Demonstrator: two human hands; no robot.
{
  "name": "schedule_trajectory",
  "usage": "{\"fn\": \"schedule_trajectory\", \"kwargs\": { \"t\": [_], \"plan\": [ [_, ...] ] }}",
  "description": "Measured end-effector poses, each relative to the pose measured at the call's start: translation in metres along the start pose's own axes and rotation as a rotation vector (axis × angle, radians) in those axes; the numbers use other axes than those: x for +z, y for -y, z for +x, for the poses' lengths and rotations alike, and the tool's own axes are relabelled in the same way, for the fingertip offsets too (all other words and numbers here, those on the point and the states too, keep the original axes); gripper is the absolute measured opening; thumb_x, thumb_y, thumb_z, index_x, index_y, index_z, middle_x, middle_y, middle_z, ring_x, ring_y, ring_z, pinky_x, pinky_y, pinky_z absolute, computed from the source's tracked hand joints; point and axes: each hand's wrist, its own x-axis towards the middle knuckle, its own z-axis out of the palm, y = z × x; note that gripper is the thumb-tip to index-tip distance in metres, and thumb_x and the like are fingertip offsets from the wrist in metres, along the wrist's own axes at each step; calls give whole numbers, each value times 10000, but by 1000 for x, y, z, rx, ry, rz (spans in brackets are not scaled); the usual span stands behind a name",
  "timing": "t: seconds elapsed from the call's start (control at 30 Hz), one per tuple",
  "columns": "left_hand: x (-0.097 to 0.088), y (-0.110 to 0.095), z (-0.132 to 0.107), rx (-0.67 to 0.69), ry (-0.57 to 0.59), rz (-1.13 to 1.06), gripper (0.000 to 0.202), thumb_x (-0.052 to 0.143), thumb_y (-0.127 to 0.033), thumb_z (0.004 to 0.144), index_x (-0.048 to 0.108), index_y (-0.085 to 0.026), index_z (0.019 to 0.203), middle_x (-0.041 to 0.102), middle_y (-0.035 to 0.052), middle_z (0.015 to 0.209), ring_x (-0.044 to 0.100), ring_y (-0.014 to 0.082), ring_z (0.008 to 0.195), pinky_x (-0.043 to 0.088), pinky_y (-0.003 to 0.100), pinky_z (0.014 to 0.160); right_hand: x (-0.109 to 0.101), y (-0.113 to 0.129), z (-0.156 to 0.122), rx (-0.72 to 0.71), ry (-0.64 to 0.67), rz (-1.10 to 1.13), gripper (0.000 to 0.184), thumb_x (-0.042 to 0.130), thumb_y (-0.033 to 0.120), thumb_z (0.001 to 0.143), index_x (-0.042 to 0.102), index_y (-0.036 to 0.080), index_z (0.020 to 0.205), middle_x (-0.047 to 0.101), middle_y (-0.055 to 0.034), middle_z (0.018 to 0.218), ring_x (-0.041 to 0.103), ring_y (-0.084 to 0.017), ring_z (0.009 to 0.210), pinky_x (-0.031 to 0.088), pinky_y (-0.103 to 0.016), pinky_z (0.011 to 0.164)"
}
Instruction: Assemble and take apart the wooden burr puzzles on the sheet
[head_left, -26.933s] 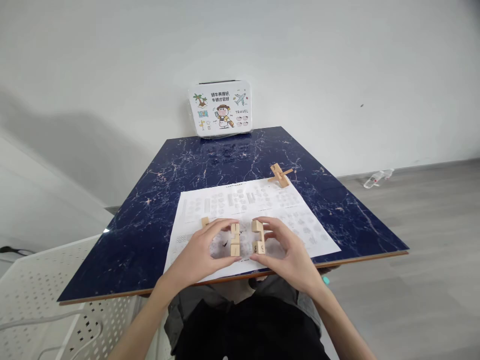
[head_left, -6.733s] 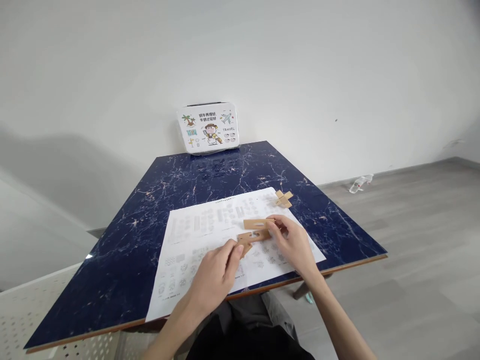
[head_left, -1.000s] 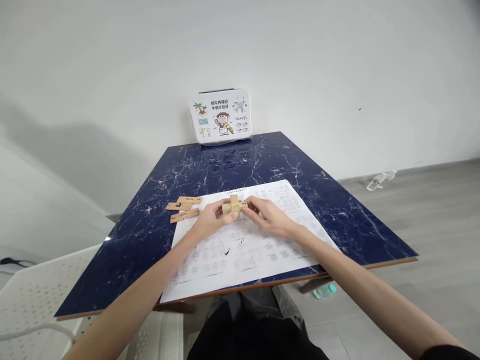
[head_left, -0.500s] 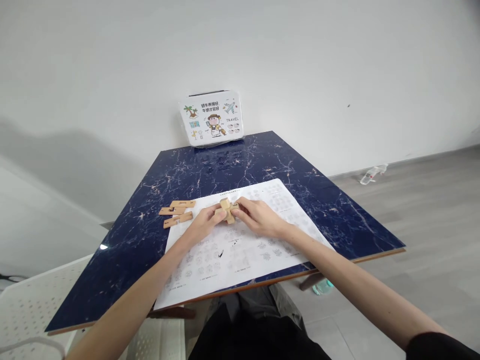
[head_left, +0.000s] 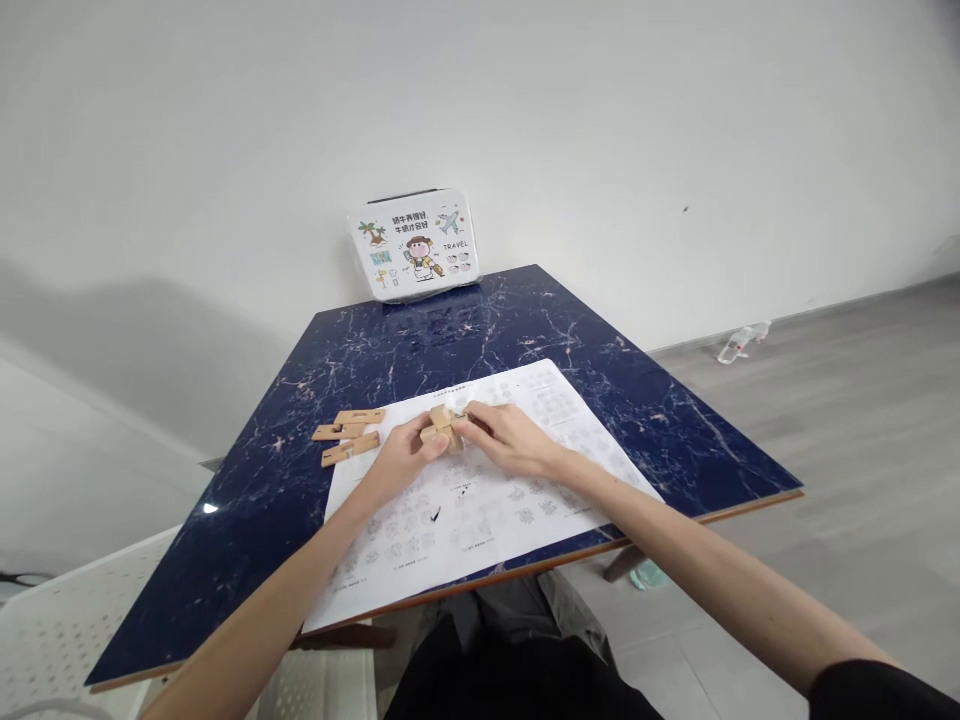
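A small wooden burr puzzle (head_left: 442, 425) of crossed blocks is held just over the printed sheet (head_left: 480, 500). My left hand (head_left: 405, 450) is closed on its left side, thumb on the front block. From the right, my right hand (head_left: 504, 437) pinches the puzzle's right end between thumb and fingers. Part of the puzzle is hidden behind the fingers. To the left of my left hand lie several flat wooden pieces with cut-out notches (head_left: 350, 448), partly on the sheet's edge and partly on the table.
The blue marbled table (head_left: 480, 330) meets the wall at its far end, where a white box with cartoon prints (head_left: 416, 250) leans. A clear plastic bottle (head_left: 742, 342) lies on the floor at the right. White perforated seats (head_left: 67, 610) stand at the lower left.
The puzzle has tilted between my hands, and its blocks show at a different angle. Both hands keep their hold. The whole view has shifted slightly.
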Motion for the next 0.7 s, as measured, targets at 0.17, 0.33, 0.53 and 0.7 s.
{"fn": "schedule_trajectory", "kwargs": {
  "t": [0.17, 0.33, 0.53, 0.7],
  "plan": [
    [3, -2, -2, 80, -35, 53, 488, 690, -532, 887, 693, -147, 1186, 759, 127, 1164, 704, 312, 1059, 552, 397, 924, -2, 5, 2, 89, -15, 133, 423, 428, 502, 1064, 434, 225, 744, 481, 38, 664, 427, -131, 611, 298, -282, 619],
    [4, -1, -1, 133, -44, 12, 502, 724, -488, 880, 689, -144, 1243, 743, 145, 1226, 699, 313, 1096, 543, 413, 969, -5, 5, 5, 249, 89, 400, 513, 441, 554, 1048, 484, 213, 667, 488, 35, 590, 427, -122, 550, 345, -283, 585],
    [3, 1, -1, 97, -4, -108, 528, 726, -532, 887, 698, -135, 1234, 741, 148, 1215, 690, 321, 1137, 543, 418, 984, -5, 2, 6, 329, 209, 741, 564, 510, 551, 1035, 432, 228, 579, 390, 61, 485, 377, -105, 448, 320, -276, 504],
    [0, 5, 3, 45, 115, -170, 572, 743, -591, 859, 717, -142, 1212, 762, 132, 1128, 708, 298, 1041, 568, 393, 897, -8, -1, 5, 320, 287, 835, 597, 522, 590, 1034, 470, 222, 567, 386, 64, 454, 371, -103, 433, 342, -269, 501]
  ]
}}
